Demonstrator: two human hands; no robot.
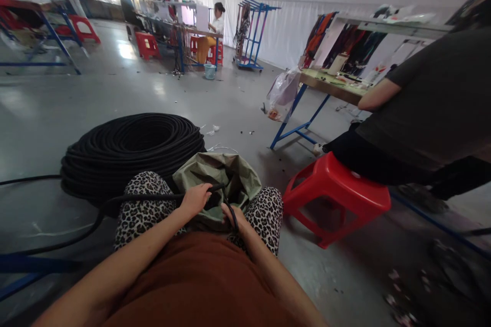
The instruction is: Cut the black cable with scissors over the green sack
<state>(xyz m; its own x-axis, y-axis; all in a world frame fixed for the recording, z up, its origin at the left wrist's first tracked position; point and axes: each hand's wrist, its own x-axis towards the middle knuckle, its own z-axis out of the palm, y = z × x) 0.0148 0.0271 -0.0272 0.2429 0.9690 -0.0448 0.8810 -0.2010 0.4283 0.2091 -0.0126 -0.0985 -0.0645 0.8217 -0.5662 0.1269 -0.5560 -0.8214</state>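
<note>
A black cable (149,197) runs from the left across my lap. My left hand (196,198) is closed around it above the mouth of an olive-green sack (247,176). My right hand (232,215) is closed on a bent stretch of the same cable at the sack's near right side; part of it curves over my wrist. The open sack stands between my knees, its inside mostly dark and hidden. Just beyond my left knee lies a large coil of black cable (134,156) on the floor.
At right, a person in a dark shirt (429,97) sits on a red stool (341,189) at a workbench (333,87) with a plastic bag (284,89) hanging from it. A blue rack (253,36), other benches and seated people are farther back. Scraps litter the floor.
</note>
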